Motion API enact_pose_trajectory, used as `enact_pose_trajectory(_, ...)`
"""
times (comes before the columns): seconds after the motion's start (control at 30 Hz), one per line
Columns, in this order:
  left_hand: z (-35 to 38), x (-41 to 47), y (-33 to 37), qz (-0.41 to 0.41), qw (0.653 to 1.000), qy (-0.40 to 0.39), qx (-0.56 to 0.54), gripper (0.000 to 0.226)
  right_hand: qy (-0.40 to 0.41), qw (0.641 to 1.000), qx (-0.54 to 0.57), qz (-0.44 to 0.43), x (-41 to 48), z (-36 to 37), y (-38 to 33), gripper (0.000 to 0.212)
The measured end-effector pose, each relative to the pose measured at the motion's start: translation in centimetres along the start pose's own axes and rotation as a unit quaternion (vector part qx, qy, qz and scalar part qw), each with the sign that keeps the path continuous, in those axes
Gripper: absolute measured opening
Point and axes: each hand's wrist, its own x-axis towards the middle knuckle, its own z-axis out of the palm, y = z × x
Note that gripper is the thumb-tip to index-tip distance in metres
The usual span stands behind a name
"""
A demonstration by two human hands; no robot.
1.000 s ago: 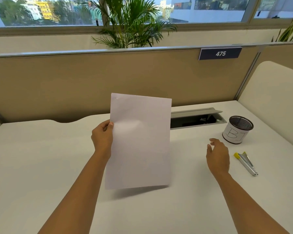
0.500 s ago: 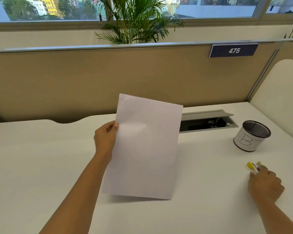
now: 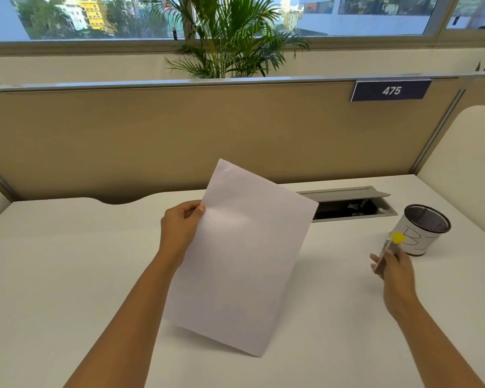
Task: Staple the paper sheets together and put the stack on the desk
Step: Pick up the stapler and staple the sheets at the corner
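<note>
My left hand (image 3: 179, 229) pinches the left edge of the white paper sheets (image 3: 244, 256), held up off the white desk (image 3: 67, 275) and tilted to the right; the top left corner has a small crease. To the right, my right hand (image 3: 395, 271) grips a small silver stapler with a yellow end (image 3: 389, 249), lifted above the desk and pointing up and away, apart from the sheets.
A white mesh pen cup (image 3: 420, 229) stands just behind the stapler. An open grey cable hatch (image 3: 350, 204) is set into the desk's back. A tan partition (image 3: 179, 135) closes the back, a cream panel (image 3: 465, 169) the right side.
My right hand reached right, closed on the stapler lying on the desk and lifted it. The sheets have tilted further clockwise in my left hand.
</note>
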Motion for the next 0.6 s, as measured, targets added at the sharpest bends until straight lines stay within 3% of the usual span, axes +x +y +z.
enact_pose_trajectory(0.13, -0.2, -0.6, 0.4, 0.012, 1.000, -0.007, 0.000, 0.023, -0.075, 0.988, 0.118, 0.064, -2.9, 3.6, -4.3, 0.015)
enact_pose_trajectory(0.23, -0.8, -0.8, 0.8, 0.026, 1.000, -0.014, 0.009, 0.022, -0.112, 0.991, 0.066, -0.022, -4.9, 5.2, -7.2, 0.011)
enact_pose_trajectory(0.37, -1.5, -0.8, 1.6, 0.039, 0.999, -0.025, 0.028, 0.019, -0.142, 0.976, -0.034, -0.163, -6.7, 7.1, -11.3, 0.024)
enact_pose_trajectory(0.6, -1.4, -1.5, 2.0, 0.045, 0.997, -0.056, 0.033, 0.017, -0.214, 0.887, -0.206, -0.352, -8.7, 11.2, -14.0, 0.013)
